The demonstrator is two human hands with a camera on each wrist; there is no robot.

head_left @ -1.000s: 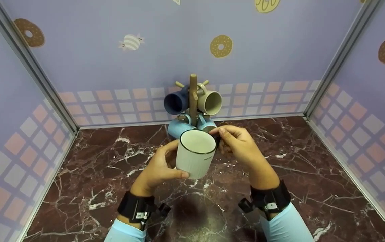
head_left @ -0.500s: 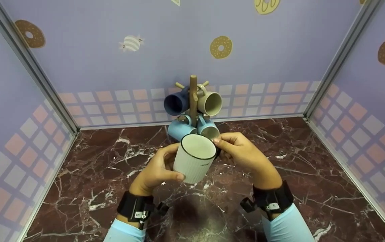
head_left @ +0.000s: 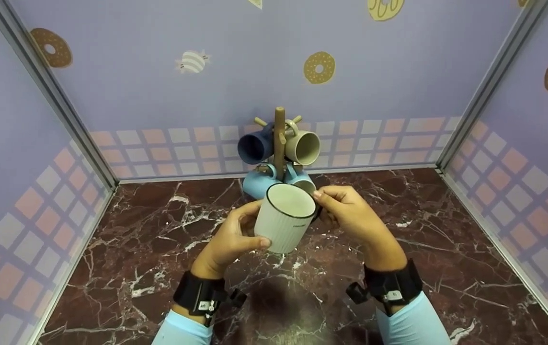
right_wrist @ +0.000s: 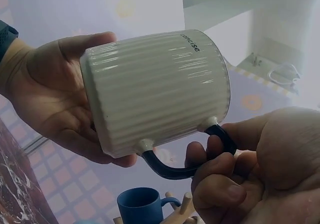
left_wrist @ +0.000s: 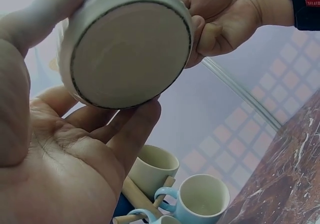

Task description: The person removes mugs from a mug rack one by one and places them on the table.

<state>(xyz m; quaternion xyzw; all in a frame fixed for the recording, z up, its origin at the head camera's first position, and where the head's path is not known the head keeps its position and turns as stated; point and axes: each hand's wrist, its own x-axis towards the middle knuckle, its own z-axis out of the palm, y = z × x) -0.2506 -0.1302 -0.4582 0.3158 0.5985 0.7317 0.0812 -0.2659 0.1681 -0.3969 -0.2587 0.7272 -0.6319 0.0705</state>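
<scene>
A white ribbed mug (head_left: pixel 283 223) with a dark rim and a dark handle (right_wrist: pixel 172 170) is held up above the counter, tilted. My left hand (head_left: pixel 234 238) grips it round the body near the base, thumb on the near side; the left wrist view shows the mug's round underside (left_wrist: pixel 131 54). With thumb and fingers my right hand (head_left: pixel 350 215) pinches the handle. Behind the mug stands a wooden mug tree (head_left: pixel 279 143). On it hang a dark blue mug (head_left: pixel 255 146), a cream mug (head_left: pixel 303 147) and two light blue mugs, one at left (head_left: pixel 257 184), one partly hidden.
The dark red marbled counter (head_left: pixel 149 268) is bounded by patterned purple walls at the back (head_left: pixel 245 57) and both sides. The mug tree stands close to the back wall. Bare pegs (head_left: pixel 259 121) stick out near its top.
The mug first dipped slightly towards me, then came back up and a little to the right. The right fingers have closed in on the handle; the left hand keeps its grip.
</scene>
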